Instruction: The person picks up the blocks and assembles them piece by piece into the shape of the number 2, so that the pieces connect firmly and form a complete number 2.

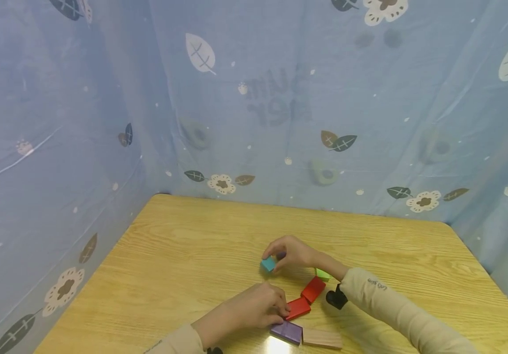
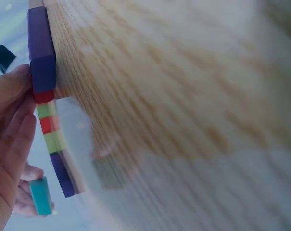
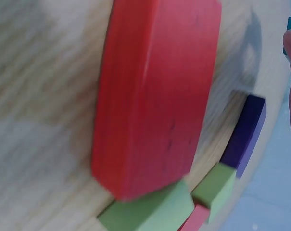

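My right hand [image 1: 296, 251] pinches a turquoise block [image 1: 268, 264] over the far part of the row; the same block [image 2: 41, 196] shows tilted in the left wrist view. A dark purple block [image 3: 244, 132] lies behind this hand, partly hidden in the head view. My left hand [image 1: 260, 305] rests at the near part of the row. Its fingertips lie at the left end of a red block [image 1: 298, 309], and its thumb is beside a purple block [image 1: 286, 332]. In the left wrist view a fingertip meets the side of that purple block [image 2: 42, 48].
Another red block [image 1: 313, 289] and a light green block [image 1: 323, 275] continue the curved row. A plain wooden block [image 1: 322, 338] adjoins the purple one at the front. Wood-grain table [image 1: 183, 236] lies below, with a blue patterned curtain [image 1: 254, 98] behind.
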`<state>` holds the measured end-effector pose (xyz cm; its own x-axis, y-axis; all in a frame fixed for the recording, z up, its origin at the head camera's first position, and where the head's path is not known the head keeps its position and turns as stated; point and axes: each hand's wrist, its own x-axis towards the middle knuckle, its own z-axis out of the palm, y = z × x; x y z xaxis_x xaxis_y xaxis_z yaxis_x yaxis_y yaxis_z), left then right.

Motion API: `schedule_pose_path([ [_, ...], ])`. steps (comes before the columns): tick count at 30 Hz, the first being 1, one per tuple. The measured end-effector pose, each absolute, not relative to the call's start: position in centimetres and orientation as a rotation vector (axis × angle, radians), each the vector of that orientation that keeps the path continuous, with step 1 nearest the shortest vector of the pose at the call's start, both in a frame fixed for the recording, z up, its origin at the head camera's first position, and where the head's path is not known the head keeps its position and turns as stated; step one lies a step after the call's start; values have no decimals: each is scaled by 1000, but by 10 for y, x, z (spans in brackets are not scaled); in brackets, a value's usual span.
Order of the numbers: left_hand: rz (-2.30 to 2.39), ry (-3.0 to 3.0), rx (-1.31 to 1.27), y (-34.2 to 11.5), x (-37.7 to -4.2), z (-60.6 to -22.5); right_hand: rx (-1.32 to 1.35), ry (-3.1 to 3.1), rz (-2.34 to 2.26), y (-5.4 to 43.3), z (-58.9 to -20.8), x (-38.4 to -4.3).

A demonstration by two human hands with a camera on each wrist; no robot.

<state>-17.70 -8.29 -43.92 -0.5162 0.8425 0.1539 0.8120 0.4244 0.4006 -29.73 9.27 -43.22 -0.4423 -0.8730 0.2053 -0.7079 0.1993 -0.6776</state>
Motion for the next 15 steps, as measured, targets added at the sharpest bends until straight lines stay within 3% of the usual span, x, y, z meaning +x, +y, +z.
schedule_pose_path([
  [15, 659, 2597, 1514, -82, -179, -442, -1539, 2279, -997, 96, -436, -315],
])
